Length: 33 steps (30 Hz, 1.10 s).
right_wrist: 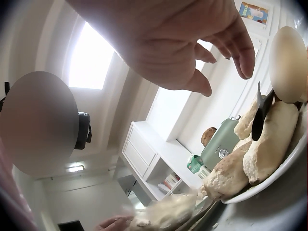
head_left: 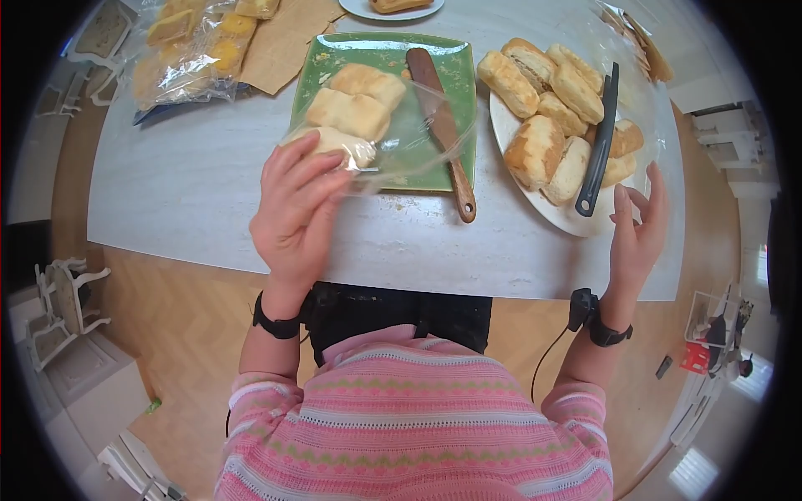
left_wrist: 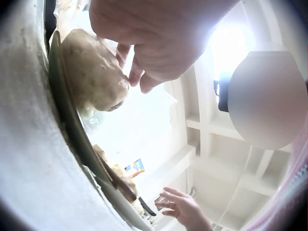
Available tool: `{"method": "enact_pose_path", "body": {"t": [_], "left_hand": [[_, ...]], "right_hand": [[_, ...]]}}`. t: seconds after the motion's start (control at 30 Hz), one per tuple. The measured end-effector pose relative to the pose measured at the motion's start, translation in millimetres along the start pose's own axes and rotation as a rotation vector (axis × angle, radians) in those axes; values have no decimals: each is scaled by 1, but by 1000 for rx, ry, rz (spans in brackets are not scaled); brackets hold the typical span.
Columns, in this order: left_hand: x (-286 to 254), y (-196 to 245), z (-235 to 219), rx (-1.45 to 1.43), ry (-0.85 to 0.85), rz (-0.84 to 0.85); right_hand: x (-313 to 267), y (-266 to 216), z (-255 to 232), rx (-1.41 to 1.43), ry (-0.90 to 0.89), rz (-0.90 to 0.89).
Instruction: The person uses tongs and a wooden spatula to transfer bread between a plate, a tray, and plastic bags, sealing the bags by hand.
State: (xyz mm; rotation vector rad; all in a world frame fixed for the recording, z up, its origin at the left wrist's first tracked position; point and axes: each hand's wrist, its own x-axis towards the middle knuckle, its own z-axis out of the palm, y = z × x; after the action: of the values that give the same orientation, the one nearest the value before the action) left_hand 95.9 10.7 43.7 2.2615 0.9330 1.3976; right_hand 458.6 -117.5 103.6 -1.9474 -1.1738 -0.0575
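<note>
On a square green plate lie pale bread rolls with a clear plastic bag over and around them. My left hand is at the bag's near left edge, fingers over the nearest roll, thumb bent in toward them. In the left wrist view its fingertips meet at the plastic beside the bread. My right hand hovers off the near right rim of a white plate, fingers loosely bent and holding nothing. Several browned rolls are heaped on that plate.
A wooden spatula lies across the green plate, its handle over the near edge. A black utensil rests on the heaped rolls. Bagged yellow bread and brown paper lie at far left. A small white plate stands at the back.
</note>
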Motion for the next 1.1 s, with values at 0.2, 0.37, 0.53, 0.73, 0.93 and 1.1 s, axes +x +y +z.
{"method": "enact_pose_path", "body": {"t": [0.2,0.37,0.53,0.73,0.93,1.1], "left_hand": [[29,5,-15,-358,378,-282],[37,12,-16,-545,556,-287],[30,25,-20,-643,602,-225],[11,45,-32,-539,464,-247],[-6,53,-21,-236,277,56],[-12,63,-3,-78,115,147]], "right_hand": [[-15,-24,3,44,50,-144],[-49,-64,18,282,-250,-211],[-56,-105,45,452,-480,-354],[-60,-144,66,624,-670,-389],[-76,-165,88,688,-739,-445],[-82,-173,95,886,-737,-220]]}}
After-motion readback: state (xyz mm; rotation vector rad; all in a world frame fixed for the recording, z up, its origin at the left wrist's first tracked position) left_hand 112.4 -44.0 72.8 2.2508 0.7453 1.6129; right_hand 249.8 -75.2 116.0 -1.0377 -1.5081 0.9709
